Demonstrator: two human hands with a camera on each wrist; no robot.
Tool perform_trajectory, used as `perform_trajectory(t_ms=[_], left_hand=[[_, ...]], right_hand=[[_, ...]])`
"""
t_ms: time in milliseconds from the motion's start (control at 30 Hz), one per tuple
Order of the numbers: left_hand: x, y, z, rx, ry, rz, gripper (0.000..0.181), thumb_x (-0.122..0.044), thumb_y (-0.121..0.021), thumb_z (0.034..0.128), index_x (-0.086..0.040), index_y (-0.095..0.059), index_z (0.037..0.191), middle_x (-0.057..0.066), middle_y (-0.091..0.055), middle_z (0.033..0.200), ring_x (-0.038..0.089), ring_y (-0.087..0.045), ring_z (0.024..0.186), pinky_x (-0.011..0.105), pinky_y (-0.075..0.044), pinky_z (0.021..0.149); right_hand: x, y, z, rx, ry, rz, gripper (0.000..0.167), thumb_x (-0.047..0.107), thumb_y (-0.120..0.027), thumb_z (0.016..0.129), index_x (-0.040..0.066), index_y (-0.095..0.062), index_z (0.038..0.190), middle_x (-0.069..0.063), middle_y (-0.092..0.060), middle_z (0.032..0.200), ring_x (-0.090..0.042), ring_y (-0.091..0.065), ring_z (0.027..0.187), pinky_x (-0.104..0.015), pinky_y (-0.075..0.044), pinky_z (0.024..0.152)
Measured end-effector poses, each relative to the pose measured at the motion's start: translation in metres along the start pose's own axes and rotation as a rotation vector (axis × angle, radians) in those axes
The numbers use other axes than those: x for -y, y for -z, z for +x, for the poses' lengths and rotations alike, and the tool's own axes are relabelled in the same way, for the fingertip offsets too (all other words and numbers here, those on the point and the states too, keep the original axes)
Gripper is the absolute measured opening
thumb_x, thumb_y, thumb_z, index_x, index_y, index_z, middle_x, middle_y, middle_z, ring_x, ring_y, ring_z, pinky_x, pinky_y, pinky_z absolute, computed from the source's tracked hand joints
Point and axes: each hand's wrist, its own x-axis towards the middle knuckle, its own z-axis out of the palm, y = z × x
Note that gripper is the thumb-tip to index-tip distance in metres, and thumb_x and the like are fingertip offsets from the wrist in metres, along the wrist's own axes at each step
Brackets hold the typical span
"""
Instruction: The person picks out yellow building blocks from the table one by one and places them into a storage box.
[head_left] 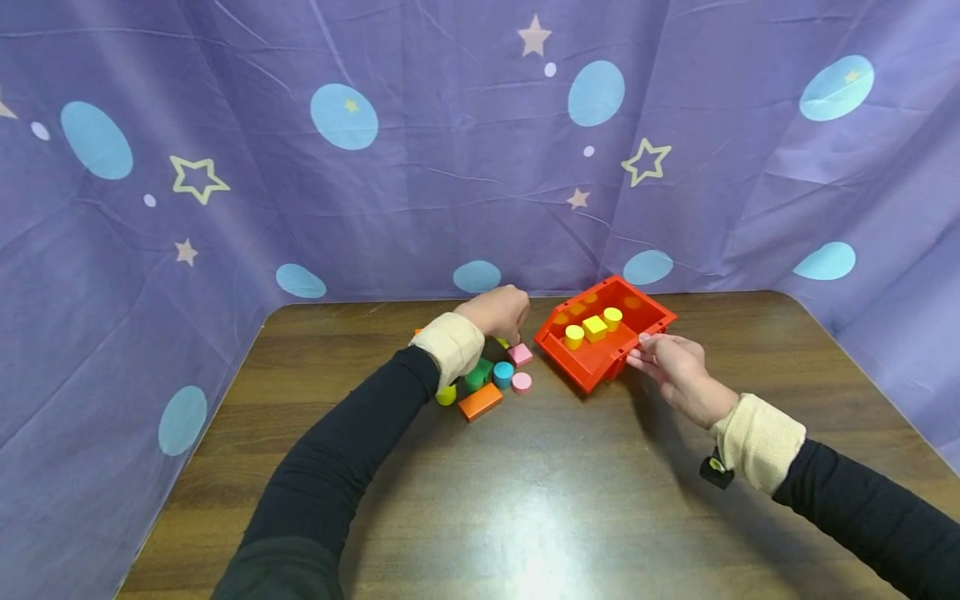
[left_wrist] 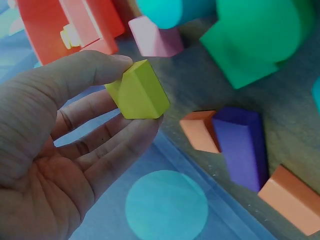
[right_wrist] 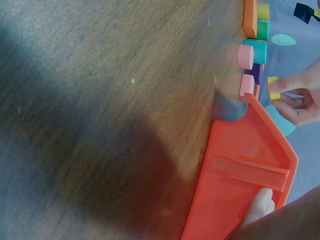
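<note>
My left hand point(head_left: 495, 312) pinches a yellow block point(left_wrist: 142, 92) between thumb and fingertips, above the table's far side. My right hand point(head_left: 678, 375) grips the near right side of a red plastic bin point(head_left: 596, 367), thumb at its rim. Inside the bin lie a yellow cube point(head_left: 595, 328) and two yellow cylinders point(head_left: 573, 337). Below and beside the left hand are a pink block point(head_left: 521, 355), a pink cylinder point(head_left: 522, 382), a blue cylinder point(head_left: 503, 374), green blocks point(head_left: 480, 375) and an orange block point(head_left: 481, 402).
A yellow cylinder point(head_left: 446, 395) sits by the left wrist. The left wrist view also shows a purple block point(left_wrist: 242, 150) between two orange pieces, near the table's far edge. A purple patterned cloth point(head_left: 450, 167) hangs behind the wooden table point(head_left: 450, 517).
</note>
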Motion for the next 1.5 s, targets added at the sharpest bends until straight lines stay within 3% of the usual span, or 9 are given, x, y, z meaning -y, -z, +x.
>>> perform_trajectory(t_ms=[400,767,1133,1367,1500], left_hand=[[-0.017,0.018,-0.001,-0.033,-0.068,-0.016,0.025,-0.003,-0.080,0.0778,-0.013,-0.058,0.069,-0.002,-0.053,0.067,0.014,-0.051,0.064,0.024,-0.041,0.059],[-0.044,0.031,0.004,-0.030,-0.122,-0.012,0.027,-0.002,-0.076,0.0791,-0.013,-0.054,0.069,-0.002,-0.047,0.067,0.014,-0.046,0.065,0.024,-0.036,0.058],[-0.064,0.029,0.013,-0.060,-0.162,-0.040,0.031,-0.005,-0.079,0.0825,-0.013,-0.052,0.070,-0.002,-0.046,0.068,0.013,-0.047,0.068,0.022,-0.038,0.060],[-0.078,0.024,0.021,-0.100,-0.231,-0.010,0.032,-0.007,-0.081,0.0815,-0.013,-0.051,0.070,-0.002,-0.046,0.069,0.013,-0.047,0.071,0.021,-0.038,0.062],[-0.085,0.020,0.026,-0.116,-0.265,-0.003,0.024,-0.006,-0.079,0.0818,-0.012,-0.058,0.072,-0.003,-0.052,0.072,0.013,-0.049,0.073,0.021,-0.041,0.065]], right_hand=[[0.000,0.000,-0.001,0.005,0.018,0.017,0.010,-0.008,-0.047,0.098,-0.003,-0.053,0.104,-0.001,-0.064,0.070,-0.010,-0.067,0.061,-0.025,-0.060,0.069],[0.001,0.000,-0.002,0.001,0.014,0.011,0.008,-0.007,-0.047,0.099,-0.001,-0.051,0.103,-0.001,-0.064,0.070,-0.010,-0.067,0.062,-0.026,-0.060,0.070],[0.000,-0.001,-0.001,-0.002,0.015,0.001,0.010,-0.008,-0.047,0.097,-0.002,-0.054,0.102,-0.001,-0.064,0.070,-0.010,-0.067,0.061,-0.026,-0.060,0.068],[-0.001,0.000,-0.001,0.001,0.018,-0.006,0.010,-0.007,-0.047,0.097,-0.003,-0.053,0.104,0.000,-0.063,0.070,-0.010,-0.066,0.061,-0.026,-0.060,0.069],[-0.001,0.000,-0.001,0.009,0.023,0.001,0.008,-0.007,-0.048,0.098,-0.003,-0.053,0.103,-0.001,-0.063,0.070,-0.010,-0.066,0.060,-0.026,-0.060,0.069]])
